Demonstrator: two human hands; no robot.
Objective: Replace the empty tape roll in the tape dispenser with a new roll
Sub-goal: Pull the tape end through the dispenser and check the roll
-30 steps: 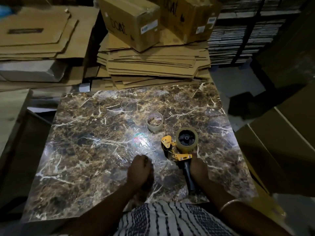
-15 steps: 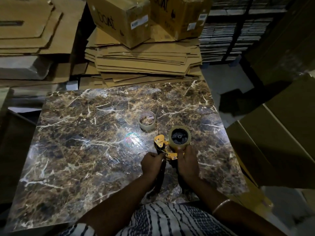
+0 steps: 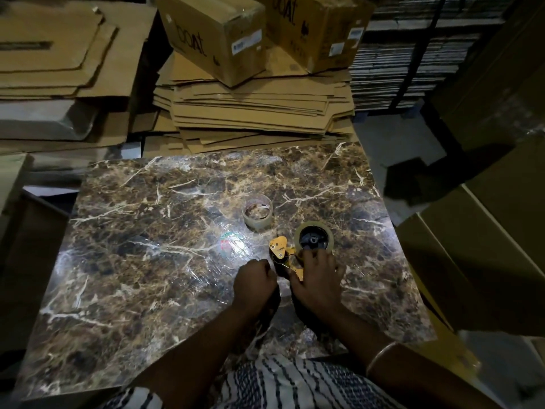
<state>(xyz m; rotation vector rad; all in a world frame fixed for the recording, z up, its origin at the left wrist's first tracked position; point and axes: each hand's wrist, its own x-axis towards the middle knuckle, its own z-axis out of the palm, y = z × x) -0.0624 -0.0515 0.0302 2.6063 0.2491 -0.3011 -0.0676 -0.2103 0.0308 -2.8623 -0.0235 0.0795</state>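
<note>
Marble-patterned, glossy and hard, the table [image 3: 132, 261] carries everything of the task near its front right part. Going from the left, the left hand [image 3: 255, 280] rests on the surface just beside the dispenser, its fingers curled together into a loose fist; whether they pinch a free end of tape I cannot tell. Behind it and a little to the right stands the empty roll [image 3: 257, 215], a thin pale ring on its flat side, apart from both hands. It looks very light and easy to crush, so it is better lifted by the rim with two fingers.

Next comes the tape dispenser [image 3: 283, 256], lying on its side, with yellow metal plates and a dark handle that is hidden under the hands. It seems stiff and rather heavy for its size; the handle is the safe place to hold, since the cutting blade near the front is probably sharp. The new roll [image 3: 314, 240] already sits on the black hub. The right hand [image 3: 320, 274] lies over the frame with fingers spread, the fingertips [image 3: 308, 254] touching the roll's near edge.
</note>
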